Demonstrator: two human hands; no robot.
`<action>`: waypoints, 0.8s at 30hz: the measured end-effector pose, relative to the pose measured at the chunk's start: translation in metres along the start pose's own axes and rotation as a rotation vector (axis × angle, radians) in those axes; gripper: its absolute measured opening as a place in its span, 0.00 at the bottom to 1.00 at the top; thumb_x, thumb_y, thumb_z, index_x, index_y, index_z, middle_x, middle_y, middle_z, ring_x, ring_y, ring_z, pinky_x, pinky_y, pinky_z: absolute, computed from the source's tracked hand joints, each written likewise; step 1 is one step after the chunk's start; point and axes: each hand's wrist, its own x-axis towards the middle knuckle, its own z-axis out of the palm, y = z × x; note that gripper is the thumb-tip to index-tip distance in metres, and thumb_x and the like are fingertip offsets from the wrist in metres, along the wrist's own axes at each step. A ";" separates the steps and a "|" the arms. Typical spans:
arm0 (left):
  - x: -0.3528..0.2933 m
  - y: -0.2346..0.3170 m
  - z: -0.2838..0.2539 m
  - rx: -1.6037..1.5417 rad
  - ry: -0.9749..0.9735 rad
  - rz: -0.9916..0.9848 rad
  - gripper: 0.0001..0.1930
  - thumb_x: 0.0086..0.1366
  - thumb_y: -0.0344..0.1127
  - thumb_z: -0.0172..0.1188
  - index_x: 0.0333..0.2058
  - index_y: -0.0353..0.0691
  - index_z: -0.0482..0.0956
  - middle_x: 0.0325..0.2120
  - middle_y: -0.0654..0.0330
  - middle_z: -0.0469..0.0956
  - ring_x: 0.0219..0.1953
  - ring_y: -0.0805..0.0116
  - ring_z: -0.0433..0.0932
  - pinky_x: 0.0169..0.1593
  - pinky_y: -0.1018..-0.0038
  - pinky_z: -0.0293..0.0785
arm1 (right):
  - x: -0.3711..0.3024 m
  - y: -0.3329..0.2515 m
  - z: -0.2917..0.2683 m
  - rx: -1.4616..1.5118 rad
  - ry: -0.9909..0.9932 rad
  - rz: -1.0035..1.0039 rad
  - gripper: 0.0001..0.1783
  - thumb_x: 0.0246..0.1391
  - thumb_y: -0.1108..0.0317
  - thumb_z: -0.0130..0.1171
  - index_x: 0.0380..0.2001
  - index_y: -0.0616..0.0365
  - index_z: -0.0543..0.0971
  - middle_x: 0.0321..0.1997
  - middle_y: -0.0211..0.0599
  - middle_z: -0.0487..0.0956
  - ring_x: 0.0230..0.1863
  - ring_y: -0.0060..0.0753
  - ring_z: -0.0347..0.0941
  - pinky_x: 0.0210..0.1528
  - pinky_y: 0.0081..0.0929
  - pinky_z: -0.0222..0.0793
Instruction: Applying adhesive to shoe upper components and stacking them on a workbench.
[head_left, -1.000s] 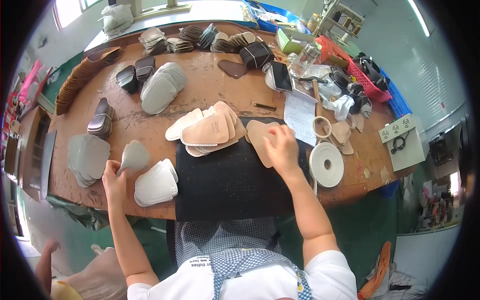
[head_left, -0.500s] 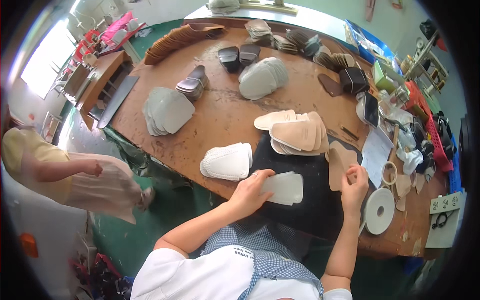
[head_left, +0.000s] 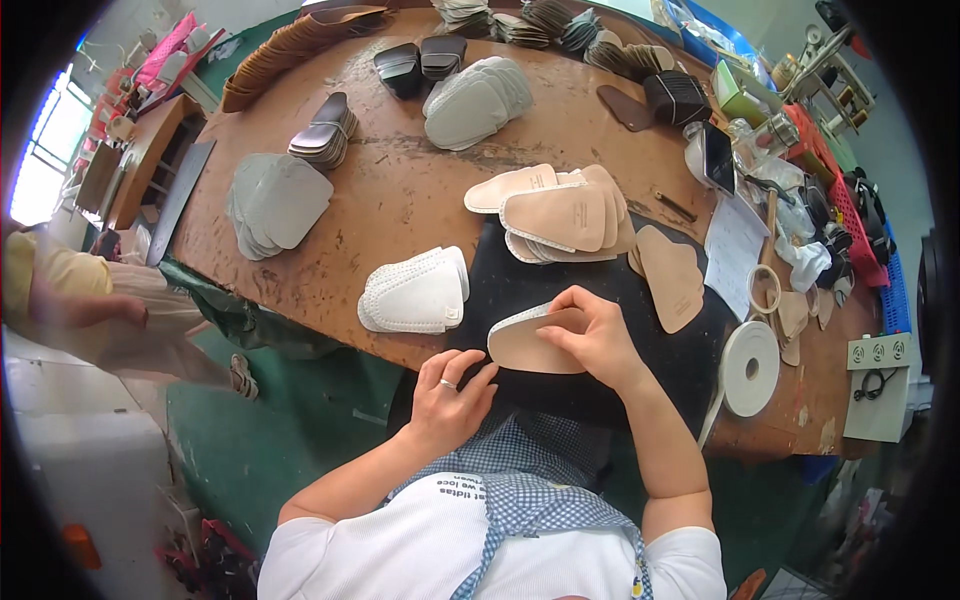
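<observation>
My right hand (head_left: 600,340) pinches a beige leather piece (head_left: 535,348) with a rounded end, thumb on top; a white dotted edge shows along its upper side. Just beside its left end is my left hand (head_left: 447,400), ring on a finger, fingers loosely bent and apart, with nothing in it. Both are over a black mat (head_left: 490,290). To the left lies a fanned stack of white pieces with dotted rims (head_left: 415,297). Beyond the mat's middle sits a pile of beige pieces with white edges (head_left: 560,215). More plain beige pieces (head_left: 672,280) rest to the right.
A roll of white tape (head_left: 748,368) lies on the right, by a paper sheet (head_left: 735,245) and a phone (head_left: 717,158). Grey stacks (head_left: 280,205) and dark bundles (head_left: 325,135) stand farther back on the brown table (head_left: 390,200). Another person (head_left: 110,310) is at the left.
My right hand has brought a beige piece from the right to the mat's middle. My left hand has moved left and down, no longer holding the white piece. The view has shifted.
</observation>
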 end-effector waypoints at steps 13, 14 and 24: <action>-0.003 -0.002 0.004 0.026 -0.017 0.012 0.17 0.54 0.25 0.68 0.45 0.39 0.84 0.54 0.57 0.78 0.56 0.53 0.73 0.57 0.60 0.72 | 0.009 0.014 0.002 -0.032 -0.050 0.017 0.11 0.52 0.74 0.70 0.37 0.64 0.79 0.35 0.33 0.83 0.38 0.21 0.79 0.44 0.23 0.75; -0.001 -0.002 0.004 0.059 -0.041 0.041 0.17 0.55 0.25 0.67 0.45 0.37 0.83 0.56 0.58 0.78 0.58 0.53 0.73 0.59 0.59 0.70 | 0.009 0.014 0.002 -0.054 -0.056 0.009 0.11 0.51 0.74 0.70 0.37 0.64 0.79 0.36 0.32 0.83 0.38 0.21 0.79 0.44 0.23 0.75; 0.008 0.000 0.001 0.110 -0.153 0.122 0.14 0.55 0.24 0.66 0.42 0.34 0.80 0.54 0.56 0.81 0.55 0.55 0.76 0.60 0.59 0.68 | -0.002 0.028 -0.029 -0.052 0.088 0.066 0.16 0.52 0.76 0.70 0.42 0.65 0.76 0.33 0.34 0.82 0.30 0.19 0.77 0.33 0.19 0.76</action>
